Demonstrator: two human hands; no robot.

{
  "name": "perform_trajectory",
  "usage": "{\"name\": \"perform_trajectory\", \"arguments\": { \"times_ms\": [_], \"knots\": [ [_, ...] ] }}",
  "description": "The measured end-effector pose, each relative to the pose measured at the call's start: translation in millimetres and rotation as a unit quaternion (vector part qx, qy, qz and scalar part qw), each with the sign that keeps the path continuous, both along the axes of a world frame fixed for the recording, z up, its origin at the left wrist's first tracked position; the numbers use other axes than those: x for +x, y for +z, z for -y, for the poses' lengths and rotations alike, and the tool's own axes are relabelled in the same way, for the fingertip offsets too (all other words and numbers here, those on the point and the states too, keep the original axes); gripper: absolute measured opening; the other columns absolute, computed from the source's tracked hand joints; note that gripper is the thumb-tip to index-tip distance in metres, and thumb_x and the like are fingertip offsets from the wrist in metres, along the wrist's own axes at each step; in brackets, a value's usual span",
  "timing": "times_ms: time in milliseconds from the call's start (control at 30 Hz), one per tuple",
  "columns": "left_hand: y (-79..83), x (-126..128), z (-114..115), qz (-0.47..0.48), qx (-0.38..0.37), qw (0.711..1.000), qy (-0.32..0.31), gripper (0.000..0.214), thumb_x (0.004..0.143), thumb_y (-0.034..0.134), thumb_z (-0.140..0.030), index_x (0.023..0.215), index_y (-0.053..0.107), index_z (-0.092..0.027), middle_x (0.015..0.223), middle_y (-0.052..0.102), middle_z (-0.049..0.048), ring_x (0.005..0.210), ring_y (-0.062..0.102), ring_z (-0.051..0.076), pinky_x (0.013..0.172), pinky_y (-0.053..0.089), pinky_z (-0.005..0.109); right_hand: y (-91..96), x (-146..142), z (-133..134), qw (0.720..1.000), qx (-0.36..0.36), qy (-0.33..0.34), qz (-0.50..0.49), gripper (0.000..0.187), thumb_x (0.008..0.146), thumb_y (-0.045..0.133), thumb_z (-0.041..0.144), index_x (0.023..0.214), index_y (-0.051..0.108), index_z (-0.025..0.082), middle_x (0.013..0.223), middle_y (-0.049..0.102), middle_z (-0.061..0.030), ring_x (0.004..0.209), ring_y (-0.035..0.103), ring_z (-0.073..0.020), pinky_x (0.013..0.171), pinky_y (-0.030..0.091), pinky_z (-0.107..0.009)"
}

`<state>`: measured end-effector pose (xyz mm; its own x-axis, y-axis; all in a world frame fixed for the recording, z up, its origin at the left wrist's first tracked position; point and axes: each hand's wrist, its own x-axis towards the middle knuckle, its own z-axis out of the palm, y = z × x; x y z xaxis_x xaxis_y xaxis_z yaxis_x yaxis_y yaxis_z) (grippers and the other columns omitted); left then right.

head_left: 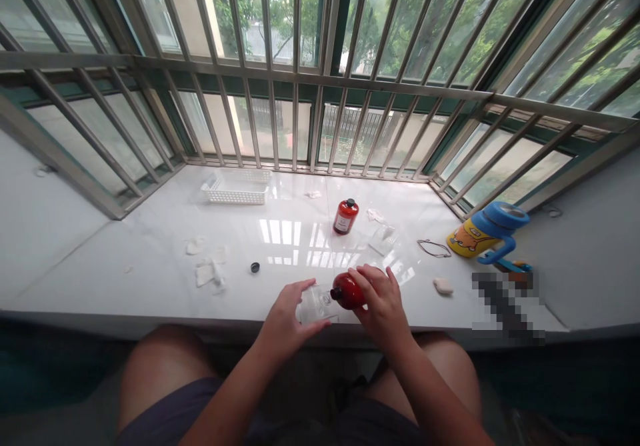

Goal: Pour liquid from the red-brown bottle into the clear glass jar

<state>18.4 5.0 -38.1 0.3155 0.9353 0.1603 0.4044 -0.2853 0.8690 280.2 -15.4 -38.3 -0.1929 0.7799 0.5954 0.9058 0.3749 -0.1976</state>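
Right hand (383,303) is clamping a tilted red bottle (347,291), open left hand (287,319) is touching a clear container (315,306); grip slippage is risking a drop.

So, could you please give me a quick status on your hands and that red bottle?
Right hand gripping red bottle, tipped sideways. Left hand on clear container. Black cap off to the left on marble sill.

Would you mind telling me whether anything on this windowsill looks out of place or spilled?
Crumpled white tissue scraps lie scattered on the pale stone sill, looking like leftover litter. A small black cap also lies loose, away from the red bottle in the right hand.
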Motion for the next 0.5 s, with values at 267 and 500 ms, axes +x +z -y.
{"name": "perform_trajectory", "arguments": {
  "times_ms": [267,500],
  "knots": [
    [-2.3,0.8,1.5,0.009,-0.01,1.0,-0.004,0.07,0.077,0.093,-0.04,0.139,0.062,-0.03,0.14,0.068,0.0084,0.125,0.067,0.03,0.106,0.059,0.049,8.1,1.1,2.0,0.999,0.008,0.007,0.038,0.062,0.097,0.064,0.013,0.154,0.053,0.035,0.146,0.064,-0.0091,0.144,0.055,-0.0325,0.131,0.019,-0.064],
    [-2.8,0.6,0.8,0.017,-0.026,0.999,-0.007,0.07,0.079,0.092,-0.041,0.141,0.061,-0.029,0.142,0.066,0.0099,0.129,0.065,0.031,0.108,0.057,0.05,11.3,-1.0,1.2,0.999,0.016,0.005,0.038,0.06,0.099,0.065,0.014,0.155,0.054,0.035,0.146,0.064,-0.0092,0.144,0.055,-0.0333,0.132,0.018,-0.066]
  ]
}}
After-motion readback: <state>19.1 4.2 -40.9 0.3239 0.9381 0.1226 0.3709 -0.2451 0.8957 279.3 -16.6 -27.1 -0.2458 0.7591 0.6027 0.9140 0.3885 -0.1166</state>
